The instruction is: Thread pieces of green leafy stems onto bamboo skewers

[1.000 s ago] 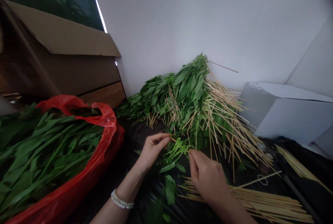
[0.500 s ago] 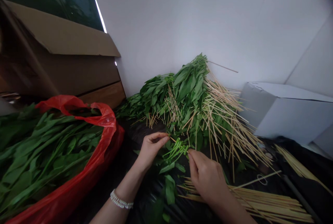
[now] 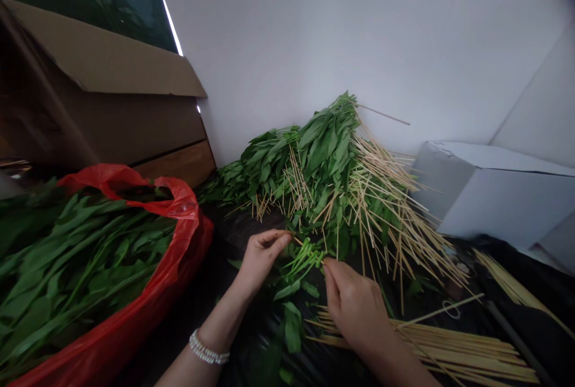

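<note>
Between my hands runs a thin wooden skewer (image 3: 297, 241) with several leafy green stems (image 3: 308, 255) threaded side by side on it. My left hand (image 3: 265, 255) pinches the skewer's far-left end between thumb and fingers. Closed beside the stems, my right hand (image 3: 357, 297) grips the skewer's other end, which its fingers mostly hide. Leaves from the stems hang below, over a black plastic sheet (image 3: 242, 339). Behind lies a heap of leafy greens (image 3: 326, 141) on skewers, their bare sticks (image 3: 395, 201) fanning to the right.
A red plastic bag (image 3: 179, 255) full of loose greens (image 3: 90, 261) stands at left, with a cardboard box (image 3: 126, 117) behind it. Bare skewers (image 3: 458, 345) lie in a bundle under my right forearm. A white box (image 3: 503, 189) sits at right against the wall.
Hardly anything differs. Both hands keep their hold on the skewer, and the whole view has shifted very slightly.
</note>
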Available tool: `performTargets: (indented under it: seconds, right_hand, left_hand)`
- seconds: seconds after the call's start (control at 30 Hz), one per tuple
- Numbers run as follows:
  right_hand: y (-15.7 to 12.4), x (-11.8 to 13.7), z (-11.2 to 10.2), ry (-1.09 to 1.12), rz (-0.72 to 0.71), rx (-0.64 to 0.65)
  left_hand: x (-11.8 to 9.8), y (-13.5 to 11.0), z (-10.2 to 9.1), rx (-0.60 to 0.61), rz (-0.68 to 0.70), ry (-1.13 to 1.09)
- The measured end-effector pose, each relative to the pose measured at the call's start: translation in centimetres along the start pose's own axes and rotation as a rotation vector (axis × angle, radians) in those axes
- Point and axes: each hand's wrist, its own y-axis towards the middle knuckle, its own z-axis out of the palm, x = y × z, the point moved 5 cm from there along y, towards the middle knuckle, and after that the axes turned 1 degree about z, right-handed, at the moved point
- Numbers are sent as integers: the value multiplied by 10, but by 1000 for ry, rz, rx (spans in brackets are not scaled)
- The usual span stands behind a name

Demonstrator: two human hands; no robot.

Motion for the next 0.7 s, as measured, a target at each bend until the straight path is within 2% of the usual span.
performTargets:
  seconds: [0.2, 0.4, 0.7]
  right_hand:
    - [-2, 2, 1, 45, -6, 12]
    - [-2, 2, 3, 62, 3, 29]
    - [-1, 2, 2, 63, 8, 23]
  left_hand:
    - [9, 1, 0, 49, -87, -143]
    - [11, -4, 13, 120, -152, -150]
    - [6, -4, 11, 181, -65, -94]
